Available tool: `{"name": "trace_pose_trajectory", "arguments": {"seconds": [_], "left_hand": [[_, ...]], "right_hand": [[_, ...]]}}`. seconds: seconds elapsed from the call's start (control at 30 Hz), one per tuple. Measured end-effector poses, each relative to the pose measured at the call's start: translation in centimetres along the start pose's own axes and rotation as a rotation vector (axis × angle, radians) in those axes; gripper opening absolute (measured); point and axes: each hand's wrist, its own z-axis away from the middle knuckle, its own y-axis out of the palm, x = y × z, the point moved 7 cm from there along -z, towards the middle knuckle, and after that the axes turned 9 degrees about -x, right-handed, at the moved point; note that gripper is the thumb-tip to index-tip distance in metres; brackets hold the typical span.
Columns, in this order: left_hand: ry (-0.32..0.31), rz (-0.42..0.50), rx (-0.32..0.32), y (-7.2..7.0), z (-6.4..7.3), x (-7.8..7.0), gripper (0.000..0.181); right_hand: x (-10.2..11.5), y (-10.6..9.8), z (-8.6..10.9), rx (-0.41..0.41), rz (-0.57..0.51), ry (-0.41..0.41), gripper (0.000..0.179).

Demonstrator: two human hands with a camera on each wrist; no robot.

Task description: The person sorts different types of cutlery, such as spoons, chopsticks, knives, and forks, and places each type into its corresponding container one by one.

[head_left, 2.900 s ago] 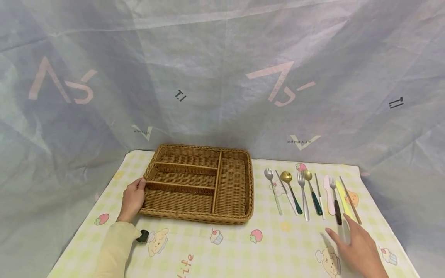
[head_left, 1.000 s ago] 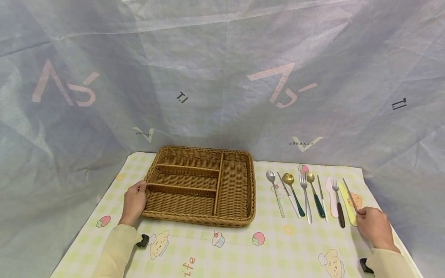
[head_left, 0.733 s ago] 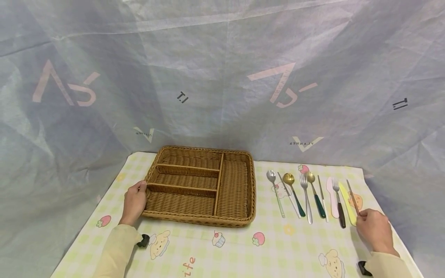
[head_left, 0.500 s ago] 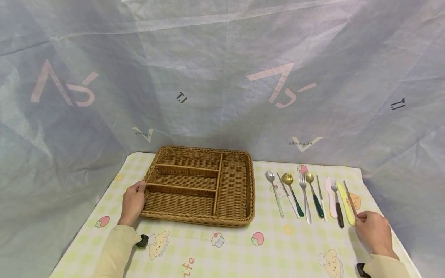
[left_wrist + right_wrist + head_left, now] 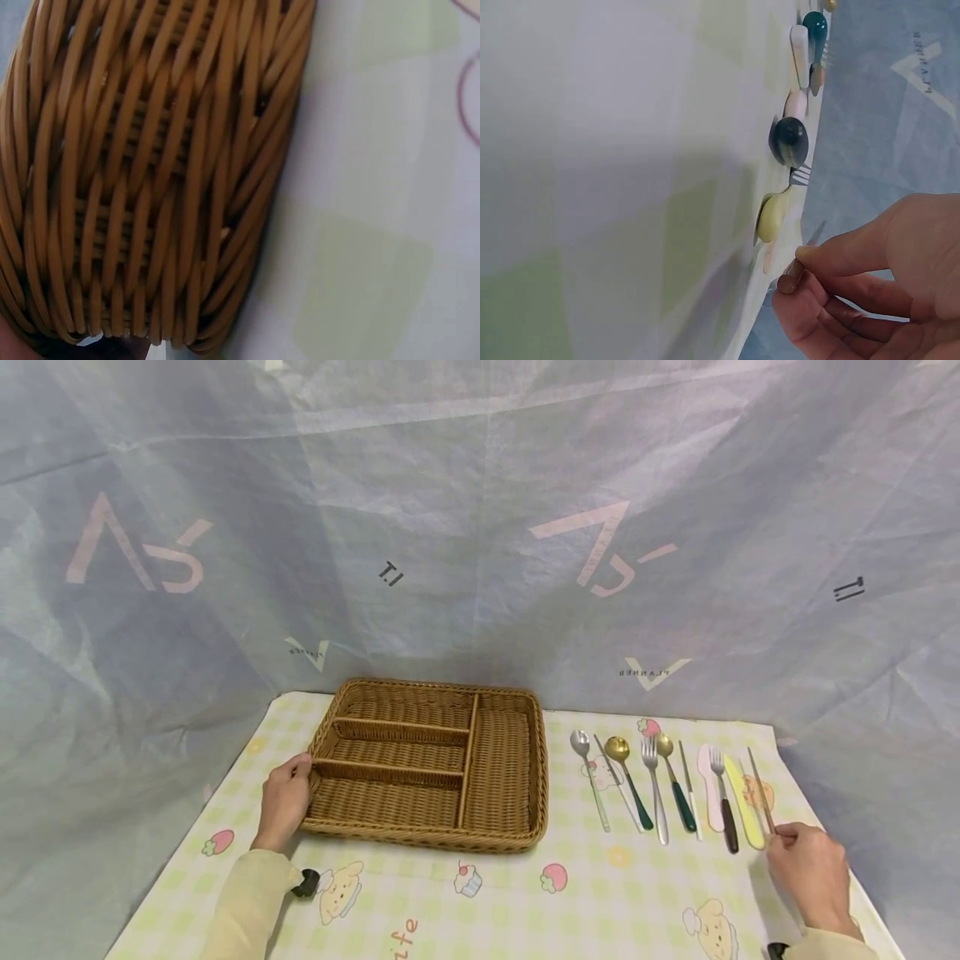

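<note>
A brown wicker basket (image 5: 420, 837), divided into several bare compartments, sits at the back left of the table. My left hand (image 5: 283, 802) grips its left rim; in the left wrist view the woven side (image 5: 142, 165) hides most of that hand. Far right, my right hand (image 5: 812, 870) pinches the brown end of a chopstick (image 5: 761, 787) between thumb and fingers. In the right wrist view the brown butt (image 5: 790, 280) of the chopstick pokes out between the fingertips. A shadow runs along its left side on the cloth. Right beside it lies a yellow knife (image 5: 746, 802).
Left of the yellow knife lie a dark-handled fork (image 5: 725, 810), a pink knife (image 5: 710, 789), a white-ended chopstick (image 5: 691, 793), gold spoons (image 5: 618, 749), a silver fork (image 5: 656, 789) and a silver spoon (image 5: 581, 743). A grey curtain (image 5: 480, 527) closes off the back.
My right hand came from open near the cutlery to pinching the brown chopstick, whose tip now stands slightly apart from its shadow. My left hand stays on the basket rim.
</note>
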Motion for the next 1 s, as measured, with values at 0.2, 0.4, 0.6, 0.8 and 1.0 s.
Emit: {"name": "trace_pose_trajectory", "arguments": {"seconds": [0.2, 0.4, 0.6, 0.8, 1.0], "left_hand": [[0.003, 0.007, -0.004, 0.0, 0.0, 0.1, 0.050], [-0.005, 0.010, -0.010, -0.2, 0.0, 0.0, 0.050], [-0.024, 0.043, 0.007, -0.4, -0.1, -0.2, 0.050], [-0.072, 0.035, 0.035, -0.5, 0.4, 0.2, 0.052], [-0.062, 0.104, 0.040, -0.2, 0.3, 0.0, 0.050]], "right_hand": [[0.9, -0.3, 0.3, -0.020, -0.010, 0.002, 0.022], [1.8, -0.7, 0.6, -0.027, -0.019, -0.030, 0.021], [3.6, -1.3, 1.1, -0.048, -0.056, -0.114, 0.017], [5.9, -1.9, 1.2, -0.050, -0.086, -0.193, 0.013], [7.8, -2.0, 1.2, -0.013, -0.096, -0.219, 0.013]]}}
